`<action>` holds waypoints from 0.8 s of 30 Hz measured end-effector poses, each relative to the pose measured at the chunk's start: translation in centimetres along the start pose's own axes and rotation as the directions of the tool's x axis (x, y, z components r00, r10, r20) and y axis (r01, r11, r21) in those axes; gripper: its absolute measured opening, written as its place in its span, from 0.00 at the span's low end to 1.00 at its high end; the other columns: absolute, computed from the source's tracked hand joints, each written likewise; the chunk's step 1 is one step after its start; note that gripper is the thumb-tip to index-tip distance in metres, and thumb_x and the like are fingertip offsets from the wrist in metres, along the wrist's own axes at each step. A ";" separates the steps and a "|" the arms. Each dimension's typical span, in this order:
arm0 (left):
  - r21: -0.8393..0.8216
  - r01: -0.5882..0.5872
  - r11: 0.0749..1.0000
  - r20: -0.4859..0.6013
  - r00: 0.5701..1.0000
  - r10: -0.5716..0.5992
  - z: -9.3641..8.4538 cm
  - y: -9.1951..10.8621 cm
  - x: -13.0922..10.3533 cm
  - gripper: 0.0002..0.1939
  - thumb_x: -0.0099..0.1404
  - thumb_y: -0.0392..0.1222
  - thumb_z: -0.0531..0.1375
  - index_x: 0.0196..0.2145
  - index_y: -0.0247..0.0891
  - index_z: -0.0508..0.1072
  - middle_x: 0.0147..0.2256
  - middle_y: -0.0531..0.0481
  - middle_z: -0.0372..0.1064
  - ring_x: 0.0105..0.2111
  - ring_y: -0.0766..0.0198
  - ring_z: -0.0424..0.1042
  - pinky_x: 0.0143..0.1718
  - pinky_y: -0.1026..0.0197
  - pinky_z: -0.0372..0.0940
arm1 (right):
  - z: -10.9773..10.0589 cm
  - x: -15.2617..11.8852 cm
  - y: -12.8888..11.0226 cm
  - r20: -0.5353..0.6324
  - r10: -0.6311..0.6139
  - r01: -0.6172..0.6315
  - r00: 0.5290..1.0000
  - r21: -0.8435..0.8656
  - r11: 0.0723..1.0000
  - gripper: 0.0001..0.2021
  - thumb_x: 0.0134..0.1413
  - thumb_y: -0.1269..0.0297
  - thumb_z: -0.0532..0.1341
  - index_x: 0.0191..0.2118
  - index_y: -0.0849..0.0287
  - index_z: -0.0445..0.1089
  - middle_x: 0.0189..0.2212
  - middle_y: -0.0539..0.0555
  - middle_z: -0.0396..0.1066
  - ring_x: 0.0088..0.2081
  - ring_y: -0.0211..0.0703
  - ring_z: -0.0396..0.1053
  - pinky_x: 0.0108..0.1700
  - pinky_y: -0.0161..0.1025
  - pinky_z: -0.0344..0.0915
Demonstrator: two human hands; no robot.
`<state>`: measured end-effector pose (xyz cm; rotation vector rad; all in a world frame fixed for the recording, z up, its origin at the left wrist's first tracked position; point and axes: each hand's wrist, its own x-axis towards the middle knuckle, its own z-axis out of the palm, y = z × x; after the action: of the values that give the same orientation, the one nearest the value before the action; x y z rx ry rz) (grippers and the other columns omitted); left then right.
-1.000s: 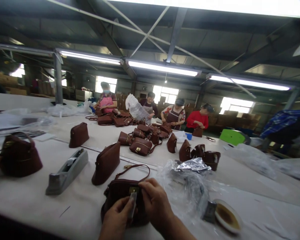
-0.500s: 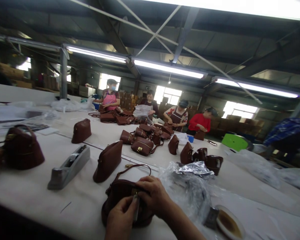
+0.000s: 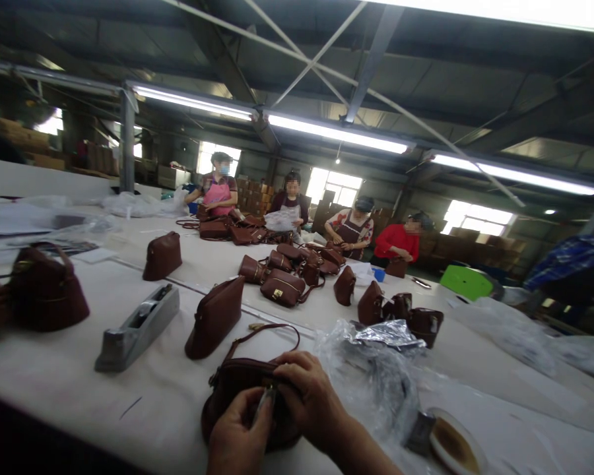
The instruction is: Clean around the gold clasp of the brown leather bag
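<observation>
A dark brown leather handbag (image 3: 215,402) stands upright on the table in front of me, its thin strap (image 3: 257,333) looped up behind it. My right hand (image 3: 311,399) is closed over the bag's upper right edge, thumb near a small gold-coloured metal piece. Just below, my left hand (image 3: 240,429) pinches a small, pale, shiny piece (image 3: 266,399) against the bag's front. What that piece is I cannot make out. My fingers cover much of the bag's front.
Beside the bag are a brown pouch (image 3: 215,320) and a grey tape dispenser (image 3: 137,328). Crumpled clear plastic (image 3: 371,369) and a tape roll (image 3: 455,442) lie at right. More brown bags (image 3: 283,288) cover the table's middle. Several co-workers stand at the far side.
The pale piece at my left fingers shows less below them than before. My right hand keeps its hold on the bag. Across the table, a co-worker's clear plastic has shifted.
</observation>
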<state>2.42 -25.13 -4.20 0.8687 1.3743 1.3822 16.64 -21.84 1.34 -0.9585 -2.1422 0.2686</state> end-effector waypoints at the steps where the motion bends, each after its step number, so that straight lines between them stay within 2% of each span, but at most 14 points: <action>1: -0.015 0.003 1.000 0.003 1.000 -0.003 0.0 0.2 -0.1 0.28 0.44 0.63 0.67 0.35 0.37 0.76 0.25 0.47 0.75 0.28 0.57 0.72 0.29 0.61 0.68 | 0.1 0.0 -0.1 -0.006 0.006 -0.006 1.000 0.000 1.000 0.12 0.53 0.75 0.61 0.40 0.53 0.73 0.44 0.52 0.72 0.46 0.45 0.67 0.51 0.44 0.62; 3: -0.054 0.030 0.998 0.035 0.999 -0.028 0.0 0.6 -0.2 0.26 0.45 0.60 0.67 0.34 0.36 0.76 0.22 0.49 0.73 0.25 0.61 0.69 0.25 0.64 0.65 | 0.1 -0.2 -0.4 -0.003 0.017 -0.017 1.000 -0.002 1.000 0.11 0.51 0.77 0.61 0.37 0.54 0.73 0.43 0.52 0.72 0.45 0.44 0.67 0.51 0.44 0.61; 6: -0.157 0.136 0.978 0.100 0.988 -0.121 0.0 1.4 -0.3 0.23 0.46 0.55 0.69 0.33 0.35 0.76 0.21 0.52 0.70 0.21 0.67 0.65 0.22 0.67 0.62 | -0.1 -0.5 -0.6 0.021 0.014 -0.014 1.000 -0.014 1.000 0.12 0.48 0.78 0.62 0.37 0.54 0.72 0.44 0.52 0.71 0.46 0.45 0.67 0.51 0.45 0.60; 9: -0.254 0.241 0.937 0.143 0.967 -0.210 0.1 1.6 -0.1 0.22 0.44 0.51 0.71 0.34 0.35 0.76 0.25 0.50 0.74 0.24 0.67 0.69 0.26 0.66 0.66 | -0.3 -0.7 -0.7 0.052 0.018 -0.016 0.999 -0.028 0.999 0.16 0.45 0.79 0.61 0.39 0.53 0.72 0.47 0.52 0.70 0.48 0.46 0.66 0.52 0.46 0.59; 11: -0.288 0.269 0.919 0.152 0.960 -0.234 0.1 1.5 -0.1 0.22 0.44 0.49 0.71 0.35 0.34 0.77 0.28 0.48 0.75 0.27 0.65 0.71 0.29 0.65 0.68 | -0.3 -0.8 -0.7 0.064 0.031 -0.028 0.997 -0.035 0.999 0.19 0.42 0.80 0.61 0.40 0.52 0.72 0.47 0.51 0.70 0.49 0.47 0.65 0.53 0.46 0.59; 16: -0.310 0.289 0.906 0.157 0.955 -0.251 0.2 1.8 -0.3 0.20 0.45 0.47 0.70 0.36 0.37 0.77 0.28 0.50 0.74 0.29 0.64 0.72 0.30 0.64 0.69 | 0.0 -0.8 -0.4 0.061 0.033 -0.029 0.998 -0.063 0.998 0.22 0.40 0.79 0.61 0.43 0.50 0.72 0.47 0.51 0.69 0.49 0.48 0.65 0.52 0.47 0.58; 20: -0.311 0.290 0.905 0.145 0.956 -0.257 0.3 1.8 -0.4 0.20 0.45 0.47 0.70 0.36 0.38 0.77 0.32 0.50 0.75 0.30 0.64 0.71 0.30 0.63 0.68 | 0.3 -0.8 -0.2 0.045 0.035 -0.031 0.998 -0.090 0.995 0.17 0.43 0.76 0.62 0.40 0.50 0.74 0.44 0.51 0.71 0.46 0.46 0.66 0.50 0.46 0.58; 24: -0.253 0.256 0.933 0.102 0.966 -0.237 0.6 1.0 0.1 0.22 0.42 0.52 0.69 0.34 0.39 0.76 0.28 0.51 0.74 0.29 0.61 0.72 0.29 0.61 0.68 | 0.5 -0.5 -0.2 0.038 0.030 -0.024 0.999 -0.142 0.990 0.13 0.45 0.76 0.62 0.35 0.50 0.75 0.41 0.50 0.72 0.42 0.45 0.68 0.48 0.46 0.59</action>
<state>2.78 -24.79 -3.17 0.5415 1.1677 1.2905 16.38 -22.27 0.76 -1.0714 -2.2098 0.1523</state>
